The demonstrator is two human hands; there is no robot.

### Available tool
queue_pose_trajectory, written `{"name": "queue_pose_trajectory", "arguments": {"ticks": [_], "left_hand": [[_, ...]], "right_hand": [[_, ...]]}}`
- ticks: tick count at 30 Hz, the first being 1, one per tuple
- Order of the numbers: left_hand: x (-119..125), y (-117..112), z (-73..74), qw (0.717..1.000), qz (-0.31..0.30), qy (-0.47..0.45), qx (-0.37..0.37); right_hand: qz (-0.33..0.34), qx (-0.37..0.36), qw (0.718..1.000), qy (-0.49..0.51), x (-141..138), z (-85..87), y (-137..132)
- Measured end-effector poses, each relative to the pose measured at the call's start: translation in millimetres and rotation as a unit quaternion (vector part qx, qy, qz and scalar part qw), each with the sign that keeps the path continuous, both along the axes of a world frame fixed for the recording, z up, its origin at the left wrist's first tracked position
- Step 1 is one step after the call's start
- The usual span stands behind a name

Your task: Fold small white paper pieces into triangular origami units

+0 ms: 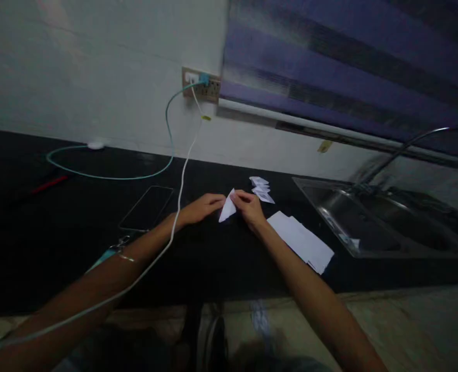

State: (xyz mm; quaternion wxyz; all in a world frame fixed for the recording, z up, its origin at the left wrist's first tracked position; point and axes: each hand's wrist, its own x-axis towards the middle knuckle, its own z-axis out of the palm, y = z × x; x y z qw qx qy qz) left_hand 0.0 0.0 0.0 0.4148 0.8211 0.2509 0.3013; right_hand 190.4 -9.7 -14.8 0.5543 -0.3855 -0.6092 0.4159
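Between the hands, a small folded paper [227, 208] is pinched at its upper right edge by the right hand [251, 208]; its left edge is met by the left hand [202, 208], whose grip cannot be told. Light, easily creased handling is to be expected; folded edges are best gripped. Beyond the right hand, folded pieces [261, 190] are laid.

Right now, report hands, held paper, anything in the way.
Right hand pinching paper, left hand at its edge. Paper folded, pointed. White cord crosses left forearm in view.
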Motion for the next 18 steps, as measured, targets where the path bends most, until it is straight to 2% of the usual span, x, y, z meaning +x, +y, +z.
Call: {"name": "queue_pose_trajectory", "arguments": {"ticks": [7,14,18], "left_hand": [[1.6,3.5,-5.4,0.999,0.007,-0.031,0.011],[5.3,-1.2,-6.9,0.997,-0.013,-0.066,-0.035],[5.3,-6.3,-2.2,0.995,-0.026,-0.071,-0.066]], "right_hand": [[-0.032,-0.016,0.999,0.022,-2.8,2.8,-3.6],[-0.029,-0.015,0.996,0.080,-3.5,0.1,-2.2],[-0.052,-0.019,0.996,0.063,-4.7,1.9,-2.6]]}}
